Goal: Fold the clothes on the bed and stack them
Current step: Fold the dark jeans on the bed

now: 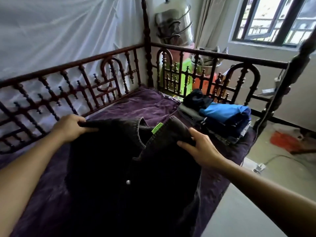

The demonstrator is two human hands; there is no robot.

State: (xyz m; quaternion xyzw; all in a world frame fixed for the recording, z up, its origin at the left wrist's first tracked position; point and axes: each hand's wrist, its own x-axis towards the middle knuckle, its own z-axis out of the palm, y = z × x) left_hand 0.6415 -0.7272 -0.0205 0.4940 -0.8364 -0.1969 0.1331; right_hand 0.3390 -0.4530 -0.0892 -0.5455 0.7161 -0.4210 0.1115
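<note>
Fingers point(79, 119) of left hand point(69, 128) and right hand point(201, 147) pinch the black jacket point(119, 165) aloft, arms outstretched.

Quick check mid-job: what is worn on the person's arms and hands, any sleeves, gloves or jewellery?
Nothing shows. Both forearms are bare as far as the frame reaches, with no sleeve in view. The left hand and the right hand have no gloves, and no watch, bracelet or ring is visible.

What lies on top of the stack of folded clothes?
A blue garment, a dark garment behind it. Lower layers show only edges; the rest is covered.
</note>
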